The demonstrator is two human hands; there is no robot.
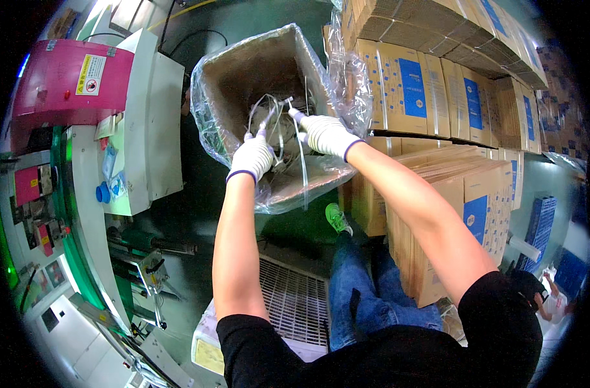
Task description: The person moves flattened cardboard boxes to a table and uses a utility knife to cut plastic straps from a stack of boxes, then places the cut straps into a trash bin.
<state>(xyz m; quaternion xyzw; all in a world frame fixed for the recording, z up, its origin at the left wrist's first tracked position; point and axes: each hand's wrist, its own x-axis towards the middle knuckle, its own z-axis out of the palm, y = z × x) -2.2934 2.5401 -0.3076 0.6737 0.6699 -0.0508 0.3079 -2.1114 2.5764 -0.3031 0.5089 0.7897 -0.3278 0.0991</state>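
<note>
Reaching into an open cardboard box [243, 71] lined with a clear plastic bag [347, 84], both hands in white knit gloves with purple cuffs. Left hand [252, 157] at the near rim of the box, fingers curled around a bunch of thin clear tubing [272, 119]; right hand [325, 134] a little higher and to the right, well inside the mouth of the box, closed on the same tangle with one strand pinched at the fingertips. Hands set apart, neither touching the other, joined only by the looping tubing between them, one strand trailing down over the front edge of the liner. Box tilted toward the wearer, standing on the dark green floor. Stacked brown cartons [431, 84] with blue labels just to the right; a white machine [146, 123] with a pink housing [72, 81] to the left; a white slatted crate [288, 304] below, beside blue jeans and a green shoe [336, 216].
</note>
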